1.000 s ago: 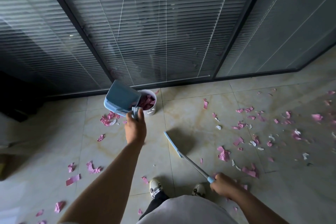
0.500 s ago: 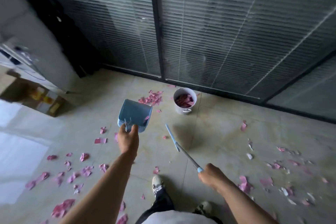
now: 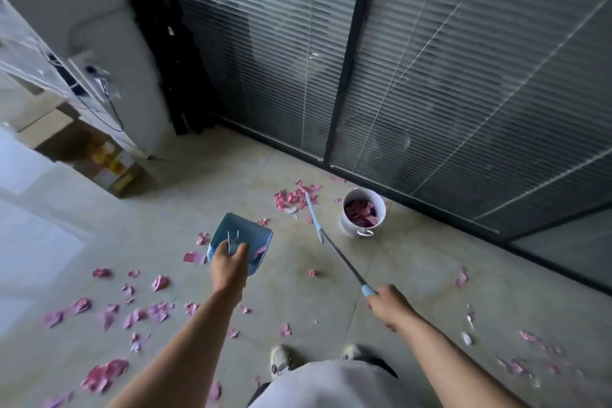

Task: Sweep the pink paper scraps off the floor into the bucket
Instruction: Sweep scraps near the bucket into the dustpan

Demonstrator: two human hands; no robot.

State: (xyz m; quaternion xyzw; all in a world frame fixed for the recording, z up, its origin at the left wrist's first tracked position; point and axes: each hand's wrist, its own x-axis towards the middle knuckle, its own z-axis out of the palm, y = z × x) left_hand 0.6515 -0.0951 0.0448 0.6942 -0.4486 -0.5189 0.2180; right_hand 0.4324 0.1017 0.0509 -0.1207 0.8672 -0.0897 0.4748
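The scrap pile [image 3: 294, 197] lies ahead of the dustpan [image 3: 240, 242] that the left hand [image 3: 229, 267] grips; the right hand [image 3: 389, 303] grips the broom [image 3: 331, 243] (its head is touching the pile).

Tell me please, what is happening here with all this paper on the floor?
A person is sweeping up. The left hand grips a blue plastic dustpan, with a scrap or two in it. The right hand holds a long-handled light blue broom, its head at a pile of pink paper scraps beside the white round bucket, already partly filled. Many scraps remain scattered on the tiles.
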